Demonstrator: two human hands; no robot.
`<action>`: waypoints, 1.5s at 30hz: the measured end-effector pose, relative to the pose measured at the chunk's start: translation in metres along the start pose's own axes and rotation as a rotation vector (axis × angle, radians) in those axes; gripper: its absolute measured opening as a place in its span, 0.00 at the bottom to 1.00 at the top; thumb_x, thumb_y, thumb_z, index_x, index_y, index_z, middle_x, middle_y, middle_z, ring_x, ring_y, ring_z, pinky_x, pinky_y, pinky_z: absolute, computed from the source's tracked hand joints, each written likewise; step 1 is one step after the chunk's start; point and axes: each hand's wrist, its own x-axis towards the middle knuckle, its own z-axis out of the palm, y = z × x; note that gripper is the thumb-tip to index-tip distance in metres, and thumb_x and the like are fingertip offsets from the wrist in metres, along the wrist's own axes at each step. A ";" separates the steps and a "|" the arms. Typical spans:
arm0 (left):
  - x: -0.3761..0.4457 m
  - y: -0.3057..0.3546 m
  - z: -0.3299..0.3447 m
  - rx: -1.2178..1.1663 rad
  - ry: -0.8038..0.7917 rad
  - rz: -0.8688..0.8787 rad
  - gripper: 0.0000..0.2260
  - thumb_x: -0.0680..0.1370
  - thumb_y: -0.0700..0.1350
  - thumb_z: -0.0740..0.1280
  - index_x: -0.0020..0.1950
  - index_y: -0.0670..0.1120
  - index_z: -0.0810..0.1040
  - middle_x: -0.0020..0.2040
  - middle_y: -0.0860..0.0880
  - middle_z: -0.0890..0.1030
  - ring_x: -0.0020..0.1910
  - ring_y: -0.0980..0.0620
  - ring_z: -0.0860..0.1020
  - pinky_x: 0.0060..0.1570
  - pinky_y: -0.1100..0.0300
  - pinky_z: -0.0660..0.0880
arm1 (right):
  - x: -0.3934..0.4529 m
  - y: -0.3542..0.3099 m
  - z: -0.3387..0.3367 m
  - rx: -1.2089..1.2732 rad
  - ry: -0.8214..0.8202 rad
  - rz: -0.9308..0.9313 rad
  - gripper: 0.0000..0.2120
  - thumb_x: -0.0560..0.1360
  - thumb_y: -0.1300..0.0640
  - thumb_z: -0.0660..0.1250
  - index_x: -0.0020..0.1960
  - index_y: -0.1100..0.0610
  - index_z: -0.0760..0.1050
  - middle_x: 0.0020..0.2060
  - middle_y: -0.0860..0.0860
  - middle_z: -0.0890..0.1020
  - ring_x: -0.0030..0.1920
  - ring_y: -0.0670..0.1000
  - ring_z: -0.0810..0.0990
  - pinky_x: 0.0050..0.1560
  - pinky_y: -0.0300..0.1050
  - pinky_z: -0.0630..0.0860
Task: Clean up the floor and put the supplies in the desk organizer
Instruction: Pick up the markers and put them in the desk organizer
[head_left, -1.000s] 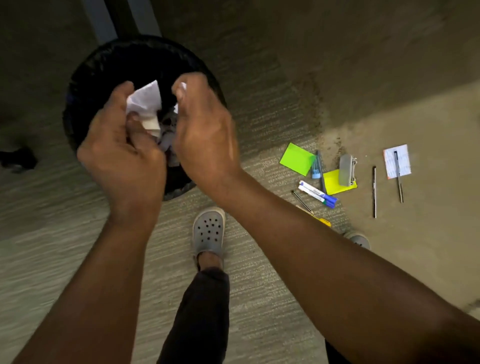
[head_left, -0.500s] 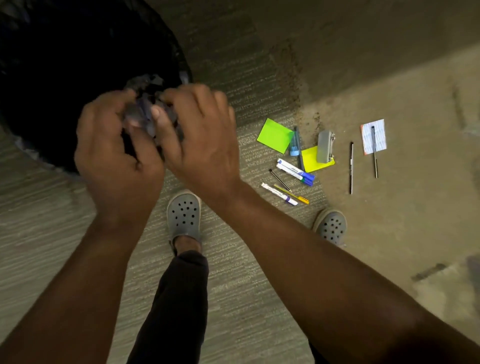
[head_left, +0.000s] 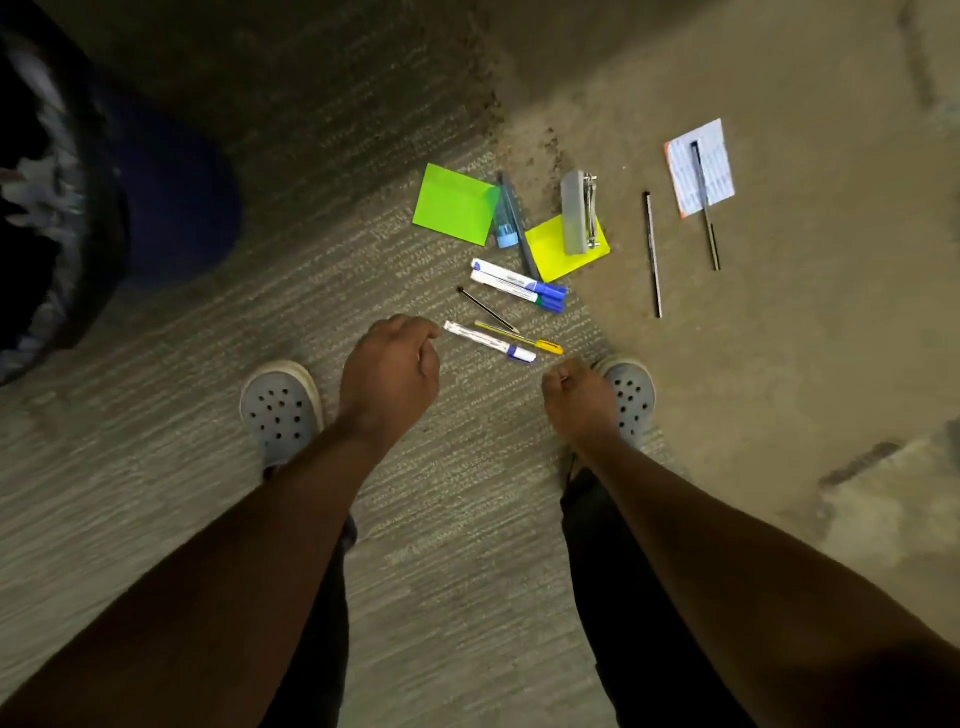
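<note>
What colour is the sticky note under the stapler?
Yellow; the stapler lies on it, head view.

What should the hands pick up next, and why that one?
Probably the left hand should reach for the white marker just beyond its knuckles. Both hands, the right hand too, hold nothing, and that marker lies nearest among the supplies scattered on the carpet.

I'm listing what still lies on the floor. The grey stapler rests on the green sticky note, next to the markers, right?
Not quite. In the head view the grey stapler rests on the yellow sticky note; the green sticky note lies bare to its left. The blue-capped white markers are indeed close by.
</note>
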 end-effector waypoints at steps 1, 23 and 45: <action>0.007 -0.001 0.014 0.036 -0.036 0.014 0.08 0.74 0.37 0.64 0.50 0.42 0.80 0.47 0.42 0.82 0.48 0.40 0.79 0.49 0.49 0.76 | 0.008 0.011 0.001 -0.015 -0.058 0.021 0.11 0.77 0.53 0.59 0.49 0.58 0.76 0.47 0.58 0.83 0.50 0.62 0.79 0.45 0.47 0.71; 0.135 0.025 0.136 0.645 -0.330 0.417 0.15 0.77 0.37 0.60 0.64 0.40 0.70 0.63 0.37 0.71 0.61 0.35 0.70 0.57 0.43 0.69 | 0.079 -0.016 0.096 1.076 -0.334 0.675 0.11 0.79 0.52 0.60 0.40 0.55 0.73 0.27 0.48 0.75 0.17 0.42 0.68 0.18 0.31 0.60; -0.037 0.103 -0.176 -1.073 -0.263 -0.436 0.12 0.79 0.34 0.63 0.59 0.47 0.74 0.49 0.48 0.83 0.45 0.54 0.82 0.50 0.56 0.77 | -0.157 -0.142 -0.109 0.882 -0.141 -0.073 0.09 0.80 0.47 0.61 0.51 0.48 0.78 0.37 0.56 0.76 0.37 0.50 0.75 0.30 0.41 0.75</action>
